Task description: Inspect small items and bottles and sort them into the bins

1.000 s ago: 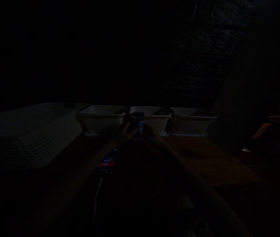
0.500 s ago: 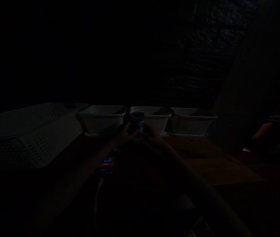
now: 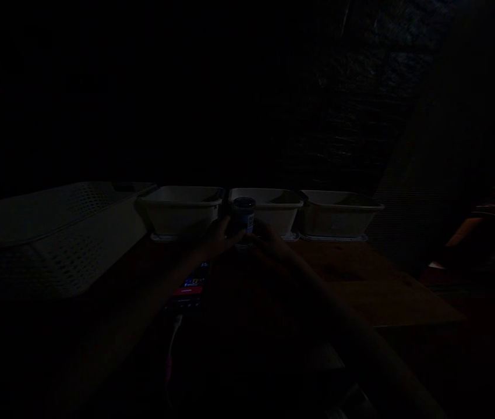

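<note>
Though the light was very poor, both hands could be made out at a jar, upright near the middle of the wooden table, just in front of the central tub. Left hand: thumb laid towards the jar's front, fingers curled at its side. Right hand: bent in from the opposite side, fingers closed against the jar; far fingertips lost in shadow. Whether the base bore on the wood, could not tell. Step in hand, as judged: steadying or handling the jar between two hands. Any lift or turn from there would have called for even pressure from both sides and the jar kept level. Jar was a short cylinder, dark round top, bluish label with a pale printed patch, lower part glassy-looking; glass or clear plastic uncertain. Behind the hands, pale, smooth tubs with rolled rims and tapering walls: left tub, the central one, right tub. Further left, a long basket, its wall pierced with small holes. Phone lay flat near the left forearm, screen lit, a thin pale cable below it. Backdrop crinkled, with faint glints.
</note>
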Available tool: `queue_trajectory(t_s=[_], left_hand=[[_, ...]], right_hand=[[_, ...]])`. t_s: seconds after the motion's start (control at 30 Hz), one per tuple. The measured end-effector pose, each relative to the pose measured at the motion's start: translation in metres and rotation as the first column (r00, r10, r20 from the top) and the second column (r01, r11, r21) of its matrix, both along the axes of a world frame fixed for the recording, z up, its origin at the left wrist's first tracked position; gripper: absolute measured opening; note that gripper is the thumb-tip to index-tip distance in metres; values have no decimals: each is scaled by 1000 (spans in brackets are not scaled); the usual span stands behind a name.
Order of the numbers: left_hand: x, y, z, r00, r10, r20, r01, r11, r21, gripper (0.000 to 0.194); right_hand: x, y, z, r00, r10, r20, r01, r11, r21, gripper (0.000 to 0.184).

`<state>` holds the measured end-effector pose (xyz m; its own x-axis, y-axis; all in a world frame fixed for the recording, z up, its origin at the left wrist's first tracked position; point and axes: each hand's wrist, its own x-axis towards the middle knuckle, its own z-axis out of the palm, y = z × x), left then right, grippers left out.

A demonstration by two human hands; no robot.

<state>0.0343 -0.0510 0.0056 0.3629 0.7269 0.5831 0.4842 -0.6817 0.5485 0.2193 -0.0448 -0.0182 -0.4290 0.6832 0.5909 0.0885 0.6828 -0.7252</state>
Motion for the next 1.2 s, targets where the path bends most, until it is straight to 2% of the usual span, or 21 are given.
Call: queue_trajectory(t_s=[0.23,0.53,1.03,1.2], left_hand=[[1,-4,2,999,48,-15,-48,999,-13,39],[0,-4,2,1000,11,-7,-11,1000,7,37],[0,-4,3,998,56,-35,-57,998,-3,39],[0,0,-1,1000,4,1,-4,1000,3,41]], right_hand=[[0,1,0,1000,3,0,-3,1000,-4,47],[0,1,-1,1000,-15,3,15,1000,-3,49],[0,1,0,1000,-8,10,8,1000,9,48],[0,-1,2,1000,17,-6,-17,1000,20,46]])
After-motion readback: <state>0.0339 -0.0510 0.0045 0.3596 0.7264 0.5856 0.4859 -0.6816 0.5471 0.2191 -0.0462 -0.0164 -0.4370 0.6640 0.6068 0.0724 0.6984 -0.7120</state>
